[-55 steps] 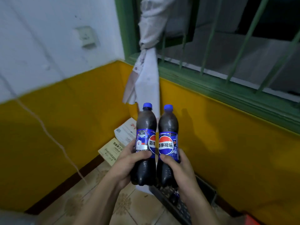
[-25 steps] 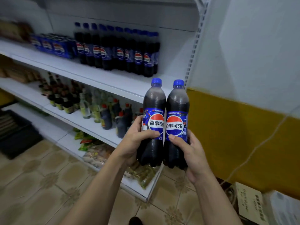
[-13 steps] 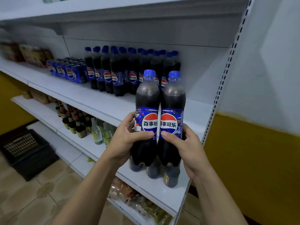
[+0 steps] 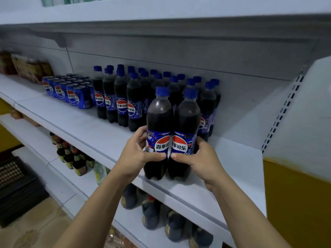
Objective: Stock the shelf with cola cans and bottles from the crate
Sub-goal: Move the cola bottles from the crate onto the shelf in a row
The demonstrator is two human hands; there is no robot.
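Two cola bottles with blue caps stand side by side at the front edge of the white middle shelf (image 4: 86, 129). My left hand (image 4: 136, 154) grips the left cola bottle (image 4: 158, 120) around its label. The right cola bottle (image 4: 187, 122) is gripped the same way by my right hand (image 4: 198, 158). Whether their bases touch the shelf or hang just above it, I cannot tell. Behind them stand several rows of cola bottles (image 4: 125, 102), and further left a block of blue cola cans (image 4: 71, 92).
Dark sauce bottles (image 4: 75, 158) fill the shelf below, with larger dark jugs (image 4: 152, 213) under my arms. A black crate (image 4: 14, 187) sits on the tiled floor at the left. A perforated shelf upright (image 4: 283, 113) and a yellow wall (image 4: 300, 203) close the right side.
I have come closer to the shelf and carried both bottles forward and up, from in front of the lower shelves to the front edge of the cola shelf.
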